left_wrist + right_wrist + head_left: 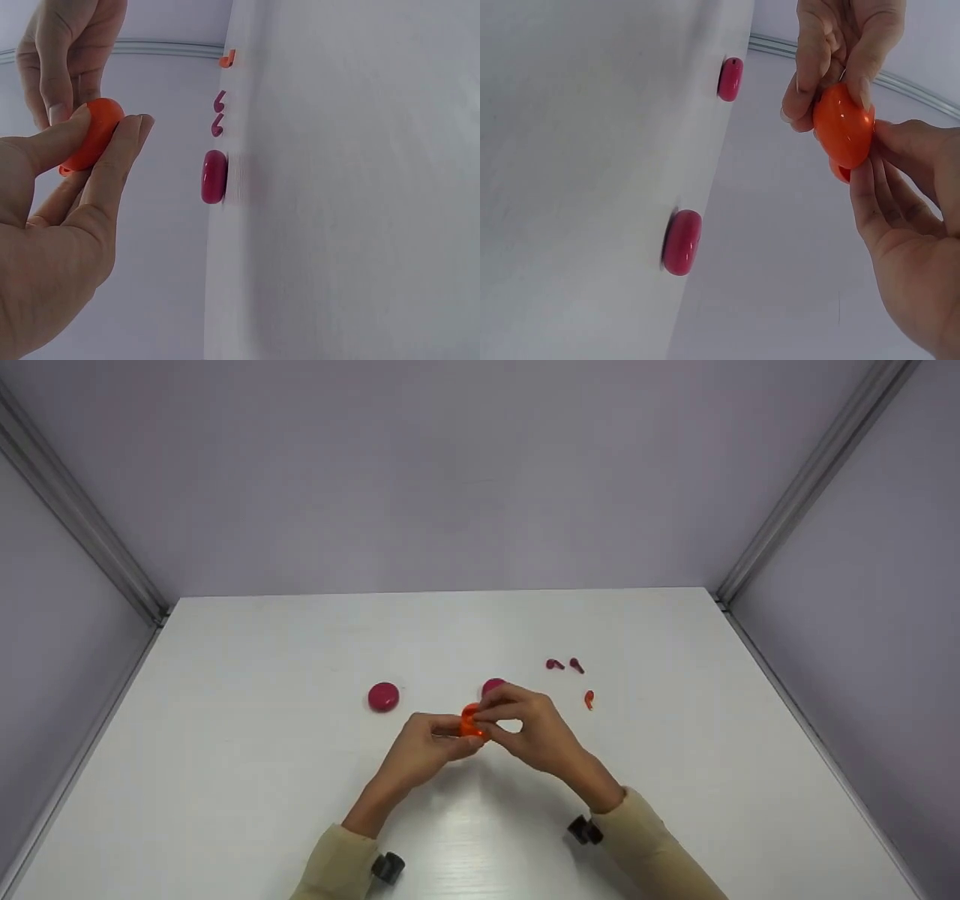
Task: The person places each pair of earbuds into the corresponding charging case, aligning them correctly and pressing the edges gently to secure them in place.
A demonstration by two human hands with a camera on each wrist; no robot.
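Cataloguing by view, one entry per line:

Head view, held item: an orange piece (470, 723) is kept above the white table (225, 750), between both hands and clear of the surface.
Head view, left hand (429, 744): fingers curled, the piece pinched from its left side.
Head view, right hand (529, 726): fingers bent, tips closed on the piece from the right and from above.
Head view, nearness: both hands are in contact, so neither is nearer; the piece lies at the fingertips of each.
Head view, long axis: too small to be judged here.
Head view, other items: a magenta disc (383, 697) lies left of the hands; a second magenta disc (493, 686) is partly hidden just behind the right hand; two small magenta hooks (564, 664) and one small orange hook (589, 700) lie to the right.

Left wrist view, grip: the orange piece (94, 135) is pinched between thumb and forefinger of the left hand (52, 240).
Left wrist view, right hand (67, 52): fingertips are set on the piece's far end.
Left wrist view, shape: a rounded oval, with a small lip seen at one end.

Right wrist view, grip: the orange piece (843, 126) is held at the fingertips of the right hand (907, 247), the left hand (840, 45) closed on its other end.
Right wrist view, long axis: run roughly across the gap between the two hands.
Right wrist view, pointing: a small orange ring-like tab (840, 171) is shown at the end towards the right hand's fingers.
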